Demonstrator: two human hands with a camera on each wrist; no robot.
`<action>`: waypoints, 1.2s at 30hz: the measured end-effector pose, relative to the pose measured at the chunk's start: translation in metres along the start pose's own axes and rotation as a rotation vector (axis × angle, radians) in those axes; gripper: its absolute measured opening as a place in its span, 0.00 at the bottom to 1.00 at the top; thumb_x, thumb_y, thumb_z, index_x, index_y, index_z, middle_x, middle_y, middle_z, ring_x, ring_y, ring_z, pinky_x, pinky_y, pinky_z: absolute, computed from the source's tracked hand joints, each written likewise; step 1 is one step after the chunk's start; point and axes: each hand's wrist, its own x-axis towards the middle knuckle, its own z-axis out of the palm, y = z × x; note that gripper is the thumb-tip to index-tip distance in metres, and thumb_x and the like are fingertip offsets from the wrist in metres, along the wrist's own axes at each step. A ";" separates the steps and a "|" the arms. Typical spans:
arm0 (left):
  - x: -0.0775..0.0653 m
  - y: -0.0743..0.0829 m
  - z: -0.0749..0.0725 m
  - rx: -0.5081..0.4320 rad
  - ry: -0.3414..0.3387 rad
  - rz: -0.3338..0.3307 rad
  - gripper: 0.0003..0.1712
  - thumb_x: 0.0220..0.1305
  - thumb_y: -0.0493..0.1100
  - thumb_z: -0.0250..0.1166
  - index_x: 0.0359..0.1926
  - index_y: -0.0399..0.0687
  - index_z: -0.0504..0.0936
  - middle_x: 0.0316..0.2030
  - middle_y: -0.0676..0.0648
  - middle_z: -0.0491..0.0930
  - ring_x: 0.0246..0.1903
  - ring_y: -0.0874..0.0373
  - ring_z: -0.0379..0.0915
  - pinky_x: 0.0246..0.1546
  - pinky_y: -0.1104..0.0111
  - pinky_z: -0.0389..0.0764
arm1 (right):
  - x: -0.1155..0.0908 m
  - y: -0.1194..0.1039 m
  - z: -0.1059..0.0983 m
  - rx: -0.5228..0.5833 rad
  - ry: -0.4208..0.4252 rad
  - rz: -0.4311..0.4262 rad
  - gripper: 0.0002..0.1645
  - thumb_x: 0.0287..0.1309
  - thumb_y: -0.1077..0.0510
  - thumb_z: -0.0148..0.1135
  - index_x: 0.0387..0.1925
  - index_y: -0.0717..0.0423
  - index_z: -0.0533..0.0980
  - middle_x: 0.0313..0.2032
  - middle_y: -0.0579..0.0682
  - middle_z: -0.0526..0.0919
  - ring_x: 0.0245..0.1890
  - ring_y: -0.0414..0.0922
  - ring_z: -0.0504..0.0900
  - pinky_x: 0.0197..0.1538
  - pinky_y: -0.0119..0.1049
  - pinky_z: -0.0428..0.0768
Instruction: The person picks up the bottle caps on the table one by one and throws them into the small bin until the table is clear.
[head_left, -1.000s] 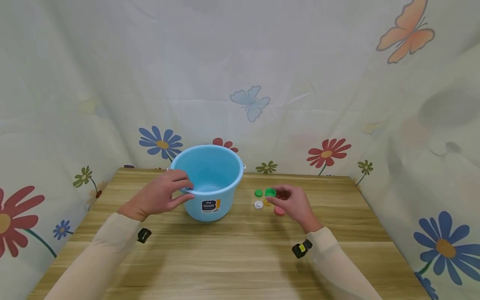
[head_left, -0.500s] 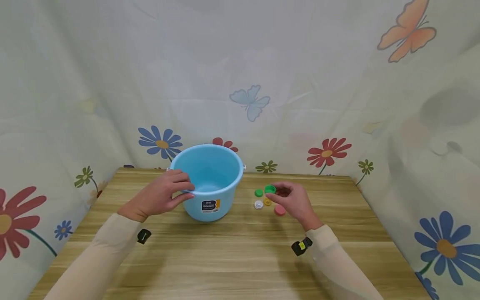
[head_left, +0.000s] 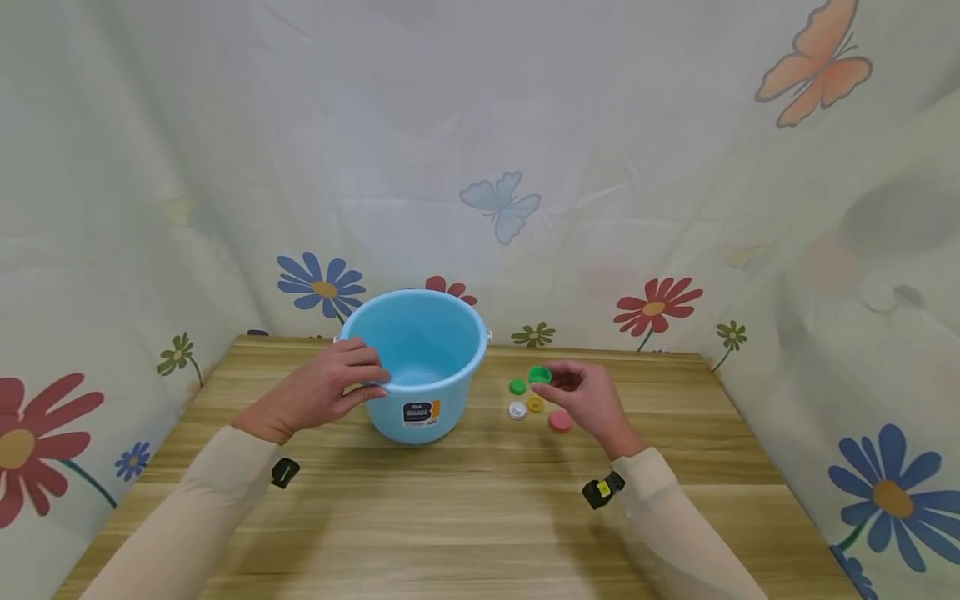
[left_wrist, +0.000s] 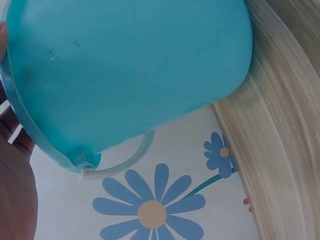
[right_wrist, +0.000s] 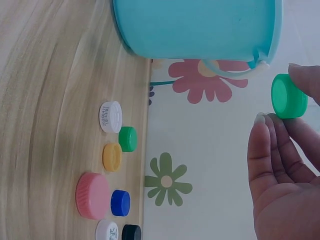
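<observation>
My left hand (head_left: 318, 390) grips the near-left rim of a light blue plastic bucket (head_left: 457, 404), thumb outside and fingers over the edge. The left wrist view shows the bucket's side wall (left_wrist: 130, 65) up close, with fingers at its rim on the left. Between thumb and fingers, my right hand (head_left: 594, 404) pinches a green bottle cap (right_wrist: 289, 96), held above the table to the bucket's right. Below it lie a smaller green cap (head_left: 517, 387), a white cap (head_left: 517, 411), a yellow cap (head_left: 535, 404) and a pink cap (head_left: 560, 421).
In the right wrist view, a blue cap (right_wrist: 120, 203), a black cap (right_wrist: 132, 233) and a second white cap (right_wrist: 107, 230) also lie on the wooden table (head_left: 450, 533). A flowered curtain (head_left: 600, 208) surrounds the table's back and sides.
The right hand has risen slightly with the green cap, uncovering more of the yellow and pink caps. The left hand and bucket stay where they were.
</observation>
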 end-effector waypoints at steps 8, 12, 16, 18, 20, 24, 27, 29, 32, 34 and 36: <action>-0.001 -0.001 -0.001 -0.017 -0.002 0.003 0.18 0.68 0.62 0.61 0.44 0.58 0.87 0.40 0.57 0.80 0.45 0.61 0.72 0.45 0.59 0.85 | 0.002 -0.001 -0.001 0.011 0.000 -0.026 0.23 0.58 0.50 0.76 0.52 0.57 0.84 0.44 0.58 0.89 0.39 0.46 0.87 0.42 0.27 0.84; 0.000 -0.001 -0.001 -0.021 -0.001 0.005 0.20 0.68 0.63 0.60 0.44 0.57 0.87 0.40 0.57 0.80 0.45 0.60 0.72 0.45 0.58 0.84 | 0.003 -0.003 0.000 0.022 0.004 -0.035 0.22 0.58 0.51 0.76 0.51 0.56 0.84 0.44 0.58 0.89 0.39 0.46 0.87 0.42 0.27 0.84; 0.000 -0.001 -0.001 -0.018 -0.007 0.000 0.20 0.68 0.64 0.59 0.44 0.58 0.87 0.40 0.57 0.80 0.45 0.61 0.73 0.46 0.58 0.84 | 0.004 -0.006 0.001 0.033 0.009 -0.046 0.21 0.57 0.51 0.77 0.50 0.55 0.84 0.44 0.57 0.89 0.40 0.49 0.88 0.43 0.28 0.85; 0.000 -0.002 -0.001 -0.019 -0.009 -0.002 0.20 0.68 0.64 0.59 0.44 0.58 0.87 0.40 0.58 0.80 0.45 0.61 0.72 0.45 0.58 0.84 | 0.005 -0.007 0.002 0.037 0.012 -0.055 0.21 0.57 0.51 0.77 0.50 0.55 0.85 0.44 0.58 0.89 0.40 0.50 0.88 0.42 0.28 0.85; 0.000 -0.002 -0.002 -0.022 -0.008 -0.004 0.20 0.68 0.64 0.60 0.44 0.58 0.87 0.40 0.58 0.80 0.44 0.61 0.72 0.45 0.59 0.84 | 0.006 -0.008 0.003 0.032 0.014 -0.066 0.22 0.56 0.50 0.77 0.50 0.55 0.85 0.43 0.57 0.89 0.39 0.49 0.88 0.42 0.28 0.85; -0.001 -0.002 -0.001 -0.025 -0.006 -0.005 0.19 0.68 0.64 0.60 0.44 0.58 0.87 0.39 0.57 0.79 0.44 0.61 0.72 0.45 0.59 0.84 | 0.006 -0.012 0.004 0.027 0.015 -0.085 0.22 0.57 0.50 0.77 0.50 0.56 0.85 0.43 0.56 0.89 0.39 0.49 0.88 0.42 0.28 0.84; -0.001 -0.002 -0.001 -0.030 -0.004 -0.004 0.19 0.68 0.64 0.61 0.44 0.58 0.87 0.39 0.58 0.79 0.44 0.61 0.72 0.44 0.59 0.84 | 0.006 -0.017 0.005 0.015 0.008 -0.086 0.23 0.57 0.49 0.77 0.50 0.55 0.84 0.43 0.55 0.89 0.39 0.48 0.87 0.42 0.28 0.84; 0.000 -0.003 -0.001 -0.039 -0.001 -0.001 0.19 0.67 0.64 0.61 0.43 0.58 0.87 0.39 0.58 0.79 0.43 0.62 0.71 0.44 0.60 0.83 | 0.007 -0.020 0.005 0.004 0.005 -0.085 0.22 0.57 0.49 0.77 0.50 0.55 0.84 0.42 0.55 0.89 0.38 0.47 0.87 0.42 0.28 0.84; 0.001 -0.004 -0.002 -0.056 0.004 0.009 0.18 0.67 0.63 0.63 0.42 0.58 0.87 0.38 0.58 0.78 0.42 0.62 0.70 0.43 0.61 0.82 | 0.008 -0.023 0.007 0.005 0.001 -0.097 0.22 0.57 0.50 0.77 0.50 0.55 0.84 0.42 0.54 0.89 0.37 0.45 0.86 0.41 0.28 0.84; 0.002 -0.004 -0.002 -0.063 0.007 0.016 0.18 0.67 0.63 0.63 0.42 0.58 0.87 0.38 0.59 0.78 0.42 0.63 0.70 0.42 0.61 0.81 | 0.010 -0.023 0.009 0.013 -0.002 -0.115 0.22 0.57 0.50 0.77 0.50 0.55 0.84 0.42 0.54 0.89 0.37 0.46 0.86 0.41 0.28 0.84; 0.002 -0.004 -0.002 -0.065 0.006 0.019 0.18 0.67 0.63 0.63 0.41 0.58 0.87 0.37 0.59 0.78 0.42 0.63 0.70 0.42 0.61 0.81 | 0.010 -0.025 0.010 0.020 -0.004 -0.132 0.21 0.57 0.51 0.77 0.50 0.56 0.85 0.41 0.55 0.89 0.37 0.46 0.86 0.41 0.28 0.84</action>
